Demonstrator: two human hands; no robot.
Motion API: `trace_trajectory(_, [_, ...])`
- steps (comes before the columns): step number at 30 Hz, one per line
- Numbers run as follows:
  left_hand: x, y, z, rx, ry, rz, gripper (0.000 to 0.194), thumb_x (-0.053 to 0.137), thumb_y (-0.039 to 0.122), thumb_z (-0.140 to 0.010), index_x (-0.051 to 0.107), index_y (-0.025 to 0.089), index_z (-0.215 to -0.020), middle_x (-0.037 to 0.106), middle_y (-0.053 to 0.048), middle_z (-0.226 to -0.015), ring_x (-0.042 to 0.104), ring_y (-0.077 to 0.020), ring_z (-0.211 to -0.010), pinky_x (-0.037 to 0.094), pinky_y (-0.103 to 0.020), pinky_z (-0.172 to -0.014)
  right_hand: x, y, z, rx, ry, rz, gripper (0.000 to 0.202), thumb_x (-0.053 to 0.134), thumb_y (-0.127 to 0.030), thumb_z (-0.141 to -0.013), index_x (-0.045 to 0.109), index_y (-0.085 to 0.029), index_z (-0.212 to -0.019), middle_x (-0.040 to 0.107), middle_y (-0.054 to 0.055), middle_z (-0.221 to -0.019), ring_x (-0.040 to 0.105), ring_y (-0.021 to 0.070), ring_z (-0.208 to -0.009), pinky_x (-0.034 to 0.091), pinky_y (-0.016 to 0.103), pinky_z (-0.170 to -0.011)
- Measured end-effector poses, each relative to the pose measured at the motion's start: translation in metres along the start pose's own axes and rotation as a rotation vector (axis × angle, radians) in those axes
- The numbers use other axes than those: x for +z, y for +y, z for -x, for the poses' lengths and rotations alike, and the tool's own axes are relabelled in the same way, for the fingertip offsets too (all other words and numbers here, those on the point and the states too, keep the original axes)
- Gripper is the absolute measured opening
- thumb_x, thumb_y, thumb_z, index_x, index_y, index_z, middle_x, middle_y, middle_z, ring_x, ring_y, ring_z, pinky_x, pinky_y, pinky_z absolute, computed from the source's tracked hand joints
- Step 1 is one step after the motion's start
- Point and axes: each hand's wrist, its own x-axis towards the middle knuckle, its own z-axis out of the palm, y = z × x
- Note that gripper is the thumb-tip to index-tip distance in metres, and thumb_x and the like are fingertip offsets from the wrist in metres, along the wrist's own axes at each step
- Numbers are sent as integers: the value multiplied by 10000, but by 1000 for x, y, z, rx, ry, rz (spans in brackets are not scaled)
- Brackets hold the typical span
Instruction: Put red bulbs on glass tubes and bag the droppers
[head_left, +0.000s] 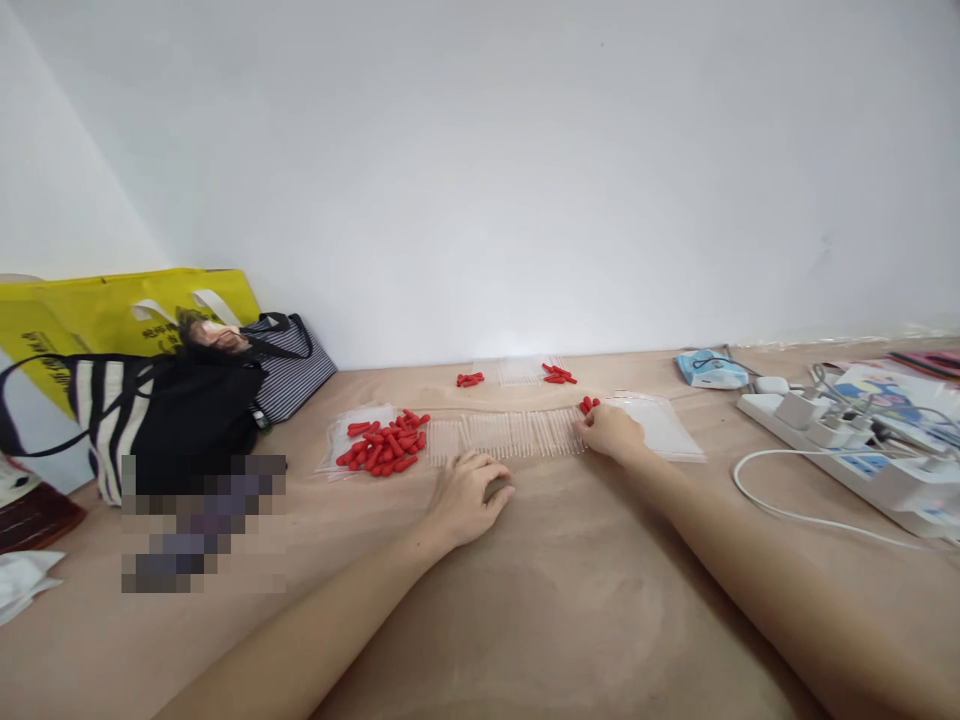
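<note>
My left hand (pixel 469 500) rests at the near edge of a row of thin clear tubes (pixel 517 434), its fingers loosely bent and the thumb apart, with nothing seen in it. At the row's right end, the fingertips of my right hand (pixel 613 432) are pinched together; what lies between them is hidden. A few small red bulb-shaped pieces (pixel 589 404) show just beyond those fingertips. Left of the row, a heap of the same red pieces (pixel 386 443) lies on clear plastic bags (pixel 330 462). Another flat plastic bag (pixel 667 428) lies beside my right hand.
By the wall are more clear tubes (pixel 520 372) between two small red piles (pixel 470 380) (pixel 559 374). A black-and-white bag (pixel 180 420) and a yellow bag (pixel 90 310) stand left. At right are a blue packet (pixel 711 370) and a power strip (pixel 847 465) with cables.
</note>
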Motion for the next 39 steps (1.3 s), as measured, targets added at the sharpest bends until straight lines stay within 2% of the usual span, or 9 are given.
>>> trace_trajectory(5, [-37,-39,-10,-252,132,-416,130,495,254,-768,609,197,-795,613,-85,-891,501,-272,-891,314,-453,-770,3,-4,-6,65,-32,18,269,468,-391,-702,621,-172,-735,635,120,-819,602,264,-769,426,353,-619])
trace_trajectory(9, [-69,-74,-13,-476,35,-531,165,458,236,-776,618,197,-787,598,-109,-932,492,-303,-930,347,-431,-728,3,-5,-9,94,-51,16,272,485,-378,-684,614,-166,-795,635,118,-827,607,249,-757,430,340,-619])
trace_trajectory(12, [-78,-87,-12,-491,-114,-465,155,535,347,-724,610,216,-685,617,-74,-877,515,-292,-899,373,-398,-700,3,-5,-8,108,-60,14,259,486,-354,-683,615,-161,-796,638,119,-812,610,239,-735,429,335,-616])
trace_trajectory(19, [-75,-82,-12,-443,-161,-605,185,583,358,-693,605,199,-601,599,-91,-825,510,-294,-889,374,-393,-697,-1,-5,-4,112,-33,-1,219,463,-329,-708,614,-175,-743,641,110,-772,603,231,-733,412,312,-600])
trace_trajectory(23, [-80,-64,-15,-342,-59,-687,171,533,299,-750,587,170,-651,585,-106,-869,498,-285,-901,346,-408,-753,-6,-3,6,12,98,-105,251,408,-368,-761,573,-190,-700,633,73,-742,583,200,-695,390,283,-584])
trace_trajectory(26, [-73,-43,-16,-234,18,-530,134,485,265,-788,556,161,-740,575,-82,-832,521,-239,-816,373,-366,-718,-4,4,20,-289,220,-303,205,416,-338,-775,518,-183,-685,603,41,-693,541,154,-619,382,256,-570])
trace_trajectory(30, [-40,-20,-11,-74,-9,-260,60,455,166,-789,491,164,-741,548,-49,-768,525,-195,-729,404,-308,-654,6,13,43,-601,198,-450,156,427,-286,-792,494,-179,-702,565,32,-673,515,144,-616,390,250,-562])
trace_trajectory(34, [-11,-10,-2,-74,5,-23,67,414,163,-813,476,163,-789,544,-41,-763,527,-175,-695,422,-290,-619,13,12,60,-728,134,-482,123,414,-225,-813,526,-175,-821,572,39,-720,521,148,-645,404,260,-573])
trace_trajectory(39, [-2,-5,3,-60,-31,155,152,451,130,-775,503,172,-911,573,-30,-820,536,-164,-752,437,-291,-686,17,2,66,-835,80,-472,212,357,-155,-838,542,-177,-940,578,66,-824,539,159,-778,424,283,-686])
